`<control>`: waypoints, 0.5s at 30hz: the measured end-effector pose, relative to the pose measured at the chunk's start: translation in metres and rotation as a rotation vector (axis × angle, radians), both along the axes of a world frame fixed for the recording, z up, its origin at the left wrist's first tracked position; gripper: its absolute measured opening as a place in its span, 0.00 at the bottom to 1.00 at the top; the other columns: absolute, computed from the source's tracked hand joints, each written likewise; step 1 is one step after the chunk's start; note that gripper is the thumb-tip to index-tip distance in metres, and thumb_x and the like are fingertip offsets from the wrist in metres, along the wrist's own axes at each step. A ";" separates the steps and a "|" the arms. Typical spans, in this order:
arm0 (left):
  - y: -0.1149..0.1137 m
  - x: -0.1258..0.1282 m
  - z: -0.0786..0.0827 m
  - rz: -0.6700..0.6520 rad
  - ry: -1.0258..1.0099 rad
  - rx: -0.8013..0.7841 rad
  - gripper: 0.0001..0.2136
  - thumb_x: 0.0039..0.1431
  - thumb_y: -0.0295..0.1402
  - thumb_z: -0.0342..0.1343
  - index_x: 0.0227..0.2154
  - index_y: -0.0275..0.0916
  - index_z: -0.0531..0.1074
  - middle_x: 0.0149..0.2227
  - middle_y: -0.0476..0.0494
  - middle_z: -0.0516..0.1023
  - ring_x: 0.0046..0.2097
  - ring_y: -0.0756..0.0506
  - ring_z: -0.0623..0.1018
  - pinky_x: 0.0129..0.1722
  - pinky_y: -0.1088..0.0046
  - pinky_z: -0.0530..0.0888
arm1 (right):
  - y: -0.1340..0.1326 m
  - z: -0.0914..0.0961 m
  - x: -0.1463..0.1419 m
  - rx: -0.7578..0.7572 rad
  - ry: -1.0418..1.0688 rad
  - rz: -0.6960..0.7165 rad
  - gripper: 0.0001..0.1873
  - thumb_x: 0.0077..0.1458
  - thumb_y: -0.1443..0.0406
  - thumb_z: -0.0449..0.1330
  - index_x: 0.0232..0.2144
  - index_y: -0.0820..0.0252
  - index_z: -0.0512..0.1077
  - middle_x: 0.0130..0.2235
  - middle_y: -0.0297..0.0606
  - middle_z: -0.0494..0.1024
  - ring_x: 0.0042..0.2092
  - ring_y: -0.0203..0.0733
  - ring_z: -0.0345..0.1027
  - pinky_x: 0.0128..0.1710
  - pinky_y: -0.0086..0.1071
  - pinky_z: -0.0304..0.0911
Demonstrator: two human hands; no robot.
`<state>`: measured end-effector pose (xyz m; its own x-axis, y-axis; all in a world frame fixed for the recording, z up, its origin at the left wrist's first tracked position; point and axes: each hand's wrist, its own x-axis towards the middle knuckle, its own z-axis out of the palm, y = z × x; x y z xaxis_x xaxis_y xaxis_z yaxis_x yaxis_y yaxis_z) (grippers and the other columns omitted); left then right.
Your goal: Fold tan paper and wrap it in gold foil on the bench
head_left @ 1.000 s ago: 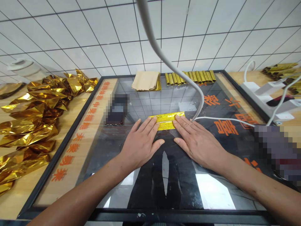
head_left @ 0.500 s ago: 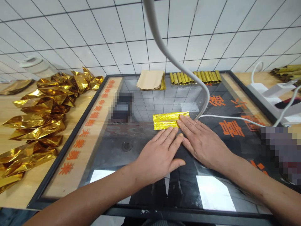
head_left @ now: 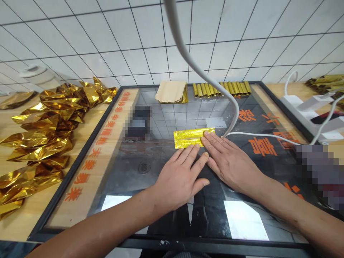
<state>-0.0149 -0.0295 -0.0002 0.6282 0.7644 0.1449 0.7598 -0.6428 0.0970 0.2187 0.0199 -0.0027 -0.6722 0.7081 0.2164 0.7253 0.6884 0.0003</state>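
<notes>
A small folded sheet of gold foil paper (head_left: 188,138) lies flat on the dark glass tabletop (head_left: 161,122), creased lengthwise. My left hand (head_left: 180,175) is open and palm down, its fingertips along the sheet's near edge. My right hand (head_left: 228,157), also open and flat, covers the right end of the sheet with its fingertips. The two hands almost meet at the thumb of the right one and the index finger of the left. Whatever lies under the palms is hidden.
Behind stand a stack of brown-backed foil paper (head_left: 170,91) and a row of rolled gold tubes (head_left: 204,90). Folded gold foil shapes (head_left: 51,125) heap up at left. A thick grey cable (head_left: 199,68) arches across the middle; a white power strip (head_left: 301,111) sits at right.
Hardly anything differs. Both hands remain on the foil sheet, the left fingers shifted very slightly, and the whole view has moved a little.
</notes>
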 end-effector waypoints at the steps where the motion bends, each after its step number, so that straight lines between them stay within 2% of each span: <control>1: 0.000 0.000 0.000 0.001 0.005 0.010 0.33 0.80 0.55 0.43 0.74 0.37 0.62 0.77 0.29 0.61 0.77 0.33 0.64 0.76 0.50 0.61 | 0.000 0.000 0.000 0.001 -0.004 0.001 0.32 0.80 0.57 0.43 0.73 0.74 0.63 0.76 0.58 0.61 0.77 0.56 0.57 0.74 0.56 0.58; 10: 0.001 0.001 0.004 0.001 0.047 0.016 0.33 0.79 0.55 0.43 0.74 0.37 0.63 0.75 0.28 0.64 0.75 0.31 0.66 0.74 0.46 0.62 | 0.000 0.001 0.000 -0.029 0.000 -0.005 0.31 0.79 0.59 0.47 0.73 0.75 0.63 0.76 0.59 0.61 0.77 0.58 0.57 0.74 0.58 0.58; 15: 0.004 -0.002 0.002 -0.021 -0.010 0.008 0.33 0.79 0.55 0.45 0.73 0.36 0.63 0.75 0.27 0.64 0.75 0.30 0.66 0.75 0.46 0.61 | -0.003 0.011 -0.004 -0.047 0.025 -0.043 0.31 0.77 0.60 0.49 0.73 0.72 0.64 0.76 0.58 0.62 0.77 0.58 0.55 0.75 0.59 0.58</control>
<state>-0.0174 -0.0253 0.0018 0.6427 0.7498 0.1572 0.7452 -0.6594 0.0988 0.2148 0.0172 0.0082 -0.6360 0.7457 0.1984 0.7533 0.6557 -0.0497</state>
